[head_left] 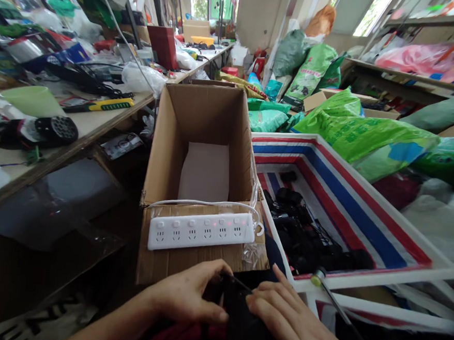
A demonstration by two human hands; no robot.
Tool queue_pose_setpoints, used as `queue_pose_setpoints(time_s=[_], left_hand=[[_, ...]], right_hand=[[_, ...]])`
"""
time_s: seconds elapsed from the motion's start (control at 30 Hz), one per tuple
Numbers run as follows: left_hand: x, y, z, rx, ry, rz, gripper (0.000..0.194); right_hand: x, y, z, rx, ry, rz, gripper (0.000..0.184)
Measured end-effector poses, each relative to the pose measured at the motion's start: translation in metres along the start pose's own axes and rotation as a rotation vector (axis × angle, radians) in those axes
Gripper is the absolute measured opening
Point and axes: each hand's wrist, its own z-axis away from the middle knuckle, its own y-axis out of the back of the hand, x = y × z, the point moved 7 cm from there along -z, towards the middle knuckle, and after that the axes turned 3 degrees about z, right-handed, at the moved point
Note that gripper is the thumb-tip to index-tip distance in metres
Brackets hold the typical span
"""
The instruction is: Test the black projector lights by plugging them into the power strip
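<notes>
**Both hands work a black object above the box flap**

The left hand and right hand meet low in view over a black object, whose exact form the hands and dark surroundings hide. The left fingers curl narrowly around it, and a thin dark strand runs from it under the right fingers, which lie spread across its top. Whether they grip it, I cannot tell.

The step in hand looks like close handling of this object. The next move seems to call for a steady, careful hold on it.

Just ahead, a white power strip lies on a cardboard box's front flap. To the right, black adapters fill a striped tray.
</notes>
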Motion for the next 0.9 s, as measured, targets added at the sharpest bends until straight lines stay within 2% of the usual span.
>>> queue_pose_setpoints(time_s=[0.1,0.17,0.23,0.27,0.37,0.4,0.47,0.53,0.6,0.67,0.73,0.8,0.9], left_hand=[[0.003,0.002,0.012,0.126,0.021,-0.099,0.034],[0.005,0.0,0.019,0.162,0.071,-0.159,0.028],[0.005,-0.002,0.023,0.153,0.092,-0.01,0.026],[0.004,-0.001,0.024,0.147,0.085,0.116,0.027],[0.0,0.012,0.027,0.15,0.064,0.416,0.035],[-0.002,0.019,0.029,0.175,0.067,0.448,0.038],[-0.004,0.036,0.035,0.24,0.071,0.458,0.046],[-0.004,0.051,0.042,0.331,0.063,0.474,0.052],[-0.002,0.062,0.048,0.378,0.059,0.491,0.054],[0.0,0.068,0.054,0.396,0.042,0.518,0.054],[0.004,0.076,0.059,0.426,0.0,0.553,0.055],[0.007,0.083,0.063,0.462,-0.039,0.582,0.056],[0.01,0.091,0.066,0.49,-0.075,0.598,0.051]], right_hand=[[0.001,-0.017,0.003,0.03,0.033,-0.042,0.033],[0.005,-0.027,0.006,0.074,0.014,-0.176,0.034],[0.015,-0.034,0.009,0.093,-0.059,-0.428,0.033],[0.024,-0.039,0.011,0.092,-0.14,-0.593,0.033],[0.055,-0.053,0.025,0.182,-0.379,-1.187,0.068],[0.063,-0.06,0.031,0.209,-0.433,-1.376,0.07],[0.072,-0.079,0.043,0.197,-0.465,-1.686,0.059],[0.076,-0.093,0.058,0.174,-0.462,-1.798,0.068],[0.077,-0.102,0.071,0.126,-0.461,-1.701,0.074],[0.078,-0.108,0.08,0.047,-0.533,-1.469,0.072],[0.082,-0.11,0.081,-0.019,-0.619,-1.194,0.049],[0.087,-0.103,0.073,-0.016,-0.629,-0.886,0.022],[0.091,-0.084,0.051,0.021,-0.554,-0.451,0.026]])
